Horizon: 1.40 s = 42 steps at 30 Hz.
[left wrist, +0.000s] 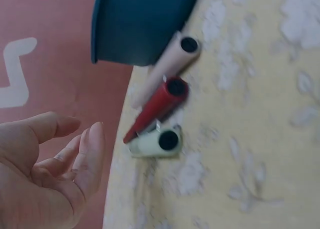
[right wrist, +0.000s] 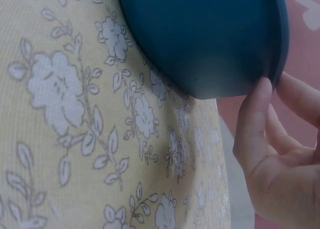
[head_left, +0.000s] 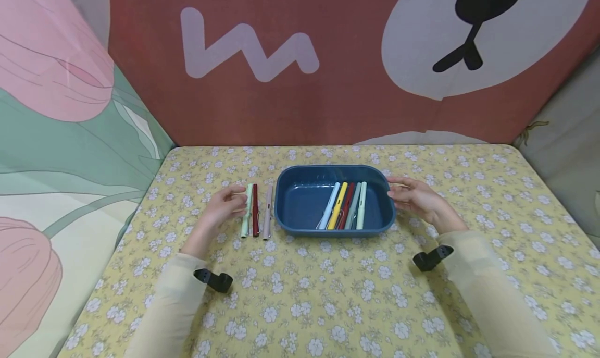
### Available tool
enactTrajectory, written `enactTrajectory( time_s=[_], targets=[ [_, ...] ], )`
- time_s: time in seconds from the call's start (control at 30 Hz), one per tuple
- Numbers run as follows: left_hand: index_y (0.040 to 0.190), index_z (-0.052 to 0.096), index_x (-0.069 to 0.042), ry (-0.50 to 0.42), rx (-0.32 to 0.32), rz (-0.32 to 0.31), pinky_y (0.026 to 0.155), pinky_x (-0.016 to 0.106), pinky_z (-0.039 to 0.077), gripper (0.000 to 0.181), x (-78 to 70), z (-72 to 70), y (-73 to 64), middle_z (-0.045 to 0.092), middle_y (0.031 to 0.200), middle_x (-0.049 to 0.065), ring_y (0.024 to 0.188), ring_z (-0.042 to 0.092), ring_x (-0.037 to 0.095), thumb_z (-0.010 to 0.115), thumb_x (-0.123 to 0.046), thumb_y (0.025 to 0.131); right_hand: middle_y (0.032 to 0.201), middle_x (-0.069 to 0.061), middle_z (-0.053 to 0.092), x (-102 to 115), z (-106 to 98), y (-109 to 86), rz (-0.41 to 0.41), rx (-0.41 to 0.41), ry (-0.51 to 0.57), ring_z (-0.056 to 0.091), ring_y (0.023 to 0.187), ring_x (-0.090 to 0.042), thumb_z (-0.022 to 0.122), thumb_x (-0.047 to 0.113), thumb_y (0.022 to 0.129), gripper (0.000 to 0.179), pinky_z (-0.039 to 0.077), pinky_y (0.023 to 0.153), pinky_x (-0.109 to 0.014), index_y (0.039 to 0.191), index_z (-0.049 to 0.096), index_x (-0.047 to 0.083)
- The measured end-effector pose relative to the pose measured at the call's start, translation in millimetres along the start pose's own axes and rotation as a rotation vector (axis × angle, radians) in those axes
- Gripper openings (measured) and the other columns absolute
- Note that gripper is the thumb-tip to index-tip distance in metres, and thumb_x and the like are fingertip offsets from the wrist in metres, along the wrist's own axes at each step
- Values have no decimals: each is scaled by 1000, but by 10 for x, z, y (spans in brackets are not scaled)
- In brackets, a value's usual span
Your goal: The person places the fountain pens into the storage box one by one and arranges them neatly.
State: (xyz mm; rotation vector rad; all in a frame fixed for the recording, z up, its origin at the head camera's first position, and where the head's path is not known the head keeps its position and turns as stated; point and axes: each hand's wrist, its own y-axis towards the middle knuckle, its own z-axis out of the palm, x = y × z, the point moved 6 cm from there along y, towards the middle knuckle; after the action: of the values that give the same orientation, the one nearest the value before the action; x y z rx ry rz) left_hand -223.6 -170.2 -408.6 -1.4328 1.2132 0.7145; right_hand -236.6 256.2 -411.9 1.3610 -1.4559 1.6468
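Observation:
A blue tray (head_left: 300, 233) stands on the table with several pens in its right half: light blue (head_left: 329, 206), yellow (head_left: 338, 204), dark red, grey-green and pale green. Left of it lie three more pens side by side: a light green pen (head_left: 246, 212), a red pen (head_left: 255, 211) and a pale mauve pen (head_left: 267, 212). My left hand (head_left: 225, 206) hovers beside the light green pen, fingers loosely bent, holding nothing in the left wrist view. At the tray's right end, my right hand (right wrist: 280, 154) pinches the rim between thumb and fingers.
A yellow floral cloth (head_left: 300, 295) covers the table. Behind it rises a reddish-brown printed backdrop (head_left: 328, 113), and a printed curtain (head_left: 70, 191) hangs on the left. Each sleeve has a small black camera, one on the left wrist (head_left: 214, 280) and one on the right wrist (head_left: 432, 258).

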Motion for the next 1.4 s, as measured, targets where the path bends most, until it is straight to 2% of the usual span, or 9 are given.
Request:
enactTrajectory(
  time_s=[0.17, 0.27, 0.7, 0.9, 1.13, 1.4],
  targets=[
    [145, 34, 1, 41, -26, -25, 90, 24, 56, 50, 93, -53, 7, 46, 138, 26, 93, 61, 11, 46, -9, 97, 104, 13, 54, -4, 3, 1, -1, -1, -7, 60, 85, 3, 58, 21, 96, 65, 55, 79, -16, 150, 25, 6],
    [144, 35, 3, 46, -40, -27, 88, 23, 57, 51, 132, -70, 24, 47, 137, 27, 86, 62, 6, 48, -8, 96, 104, 13, 54, -4, 2, 1, -2, 0, -5, 61, 85, 3, 58, 21, 96, 64, 55, 79, -16, 150, 25, 7],
    [142, 38, 2, 118, -61, -71, 87, 25, 58, 48, 235, -62, 64, 50, 134, 25, 101, 62, 18, 52, -8, 97, 100, 14, 57, -6, -3, 2, 2, -6, 4, 62, 85, 3, 58, 20, 96, 61, 55, 79, -16, 148, 28, 8],
    [140, 42, 1, 157, -55, -95, 88, 29, 58, 47, 249, -37, 72, 55, 126, 20, 96, 63, 16, 56, -9, 95, 99, 14, 58, -14, -4, 3, 3, -7, 10, 62, 84, 3, 58, 19, 96, 60, 55, 78, -17, 148, 28, 8],
    [138, 43, 3, 197, -53, -90, 87, 30, 58, 49, 258, -18, 92, 53, 129, 23, 95, 64, 18, 59, -10, 94, 100, 14, 57, -21, -3, 4, 1, -6, 1, 61, 86, 2, 58, 20, 96, 64, 55, 79, -16, 150, 25, 6],
    [137, 44, 2, 210, -50, -99, 86, 30, 58, 52, 240, -10, 86, 54, 127, 20, 94, 62, 16, 64, -12, 91, 99, 14, 57, -13, -7, 10, 8, -6, 4, 61, 85, 2, 58, 20, 96, 64, 55, 78, -16, 150, 25, 7]
  ],
)
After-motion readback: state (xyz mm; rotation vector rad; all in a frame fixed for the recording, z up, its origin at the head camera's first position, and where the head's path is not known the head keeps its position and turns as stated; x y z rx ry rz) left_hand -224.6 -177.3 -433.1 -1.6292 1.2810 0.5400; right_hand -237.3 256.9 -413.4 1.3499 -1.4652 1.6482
